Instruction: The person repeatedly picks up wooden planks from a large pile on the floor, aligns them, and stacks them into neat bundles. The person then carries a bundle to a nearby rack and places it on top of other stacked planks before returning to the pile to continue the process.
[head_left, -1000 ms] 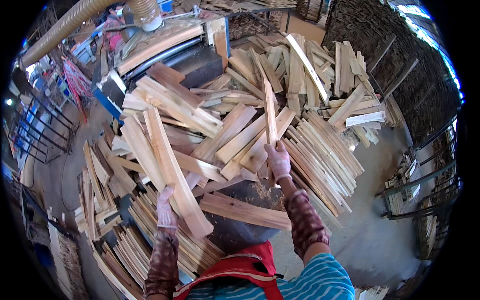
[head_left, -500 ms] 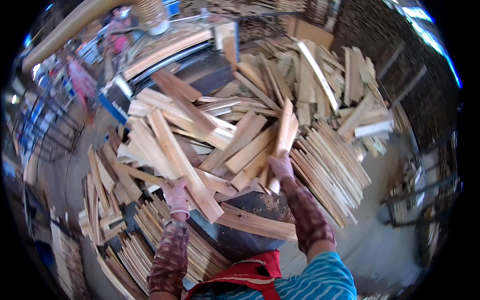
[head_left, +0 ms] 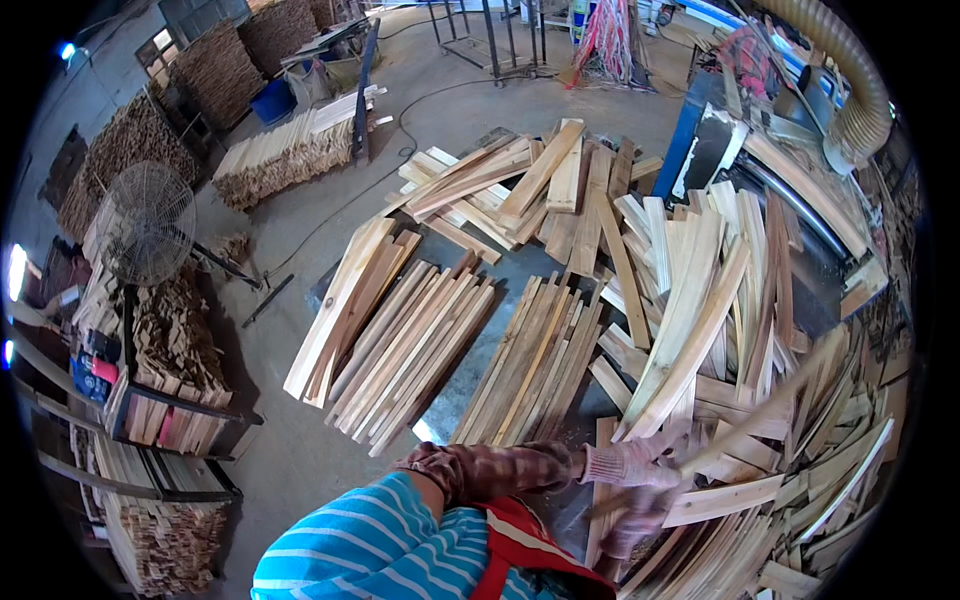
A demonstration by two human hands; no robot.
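Since the earlier frame, the view has swung left and both hands have drawn together. Aligned rows (head_left: pixel 415 350) lie on the table (head_left: pixel 477 350); a large loose heap (head_left: pixel 685 290) remains unaligned. The left hand (head_left: pixel 630 463) reaches rightward, forearm level; the right hand (head_left: pixel 637 522) sits just below. A blurred slat (head_left: pixel 770 409) meets them; grip cannot be told.

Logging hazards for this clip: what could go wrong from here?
The overlapping boards could slide if knocked. The blurred slat beside the left hand seems to be moving and might hit them. The left sleeve runs close to the ends of the slat row and could catch one.
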